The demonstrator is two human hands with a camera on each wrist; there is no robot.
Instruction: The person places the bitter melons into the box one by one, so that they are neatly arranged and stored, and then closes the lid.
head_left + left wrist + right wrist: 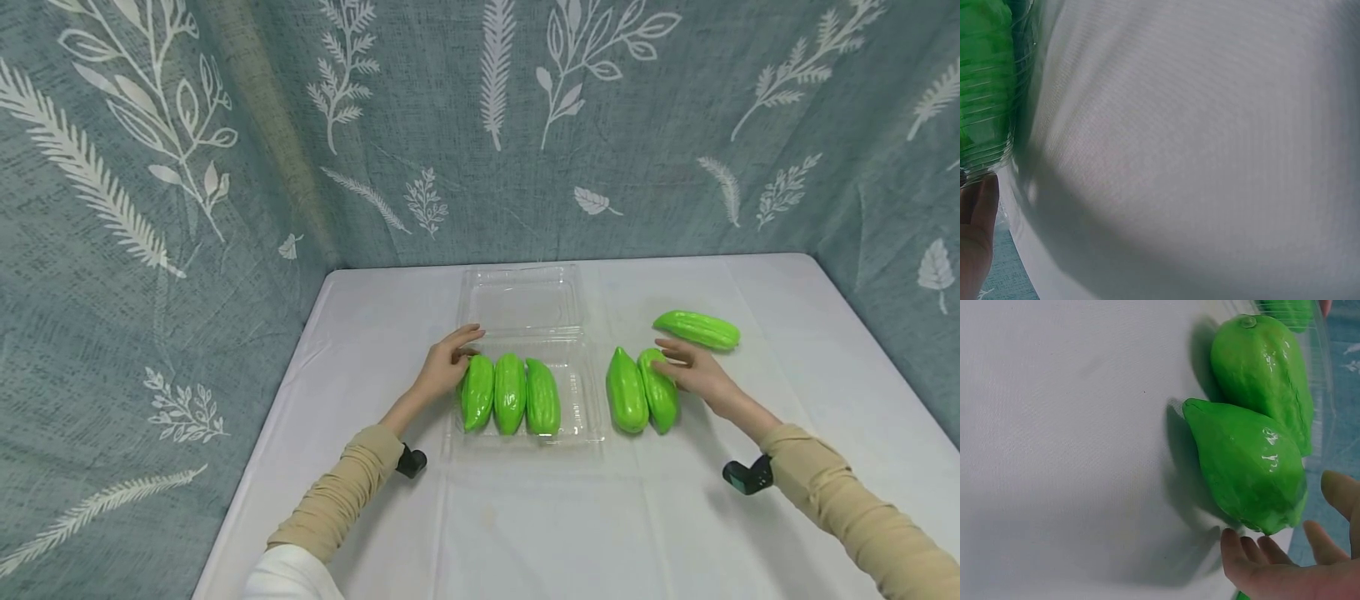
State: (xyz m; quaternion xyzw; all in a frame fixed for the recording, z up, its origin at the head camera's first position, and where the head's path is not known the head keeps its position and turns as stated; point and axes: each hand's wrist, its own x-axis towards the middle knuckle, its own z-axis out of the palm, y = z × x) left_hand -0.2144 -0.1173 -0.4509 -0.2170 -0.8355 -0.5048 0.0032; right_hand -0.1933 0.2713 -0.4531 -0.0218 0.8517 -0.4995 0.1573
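My left hand [446, 362] is at the left side of a clear plastic clamshell box [581, 400], its fingertips right at the box's wall. Inside the box, three bright green, ridged bitter melons [510, 393] lie side by side. To the right of the box, a plump bitter melon [628, 392] lies on the table against another bitter melon [660, 396]. My right hand [693, 372] reaches over that outer one, fingers spread and loosely bent around its far end. In the right wrist view, the fingertips [1232, 540] are close beside this melon [1250, 462].
One more bitter melon [697, 329] lies behind my right hand. The box's lid [520, 300] is folded back flat behind its base. A white cloth covers the table [525, 517], and leaf-patterned blue-green fabric [450, 125] hangs at the back and sides.
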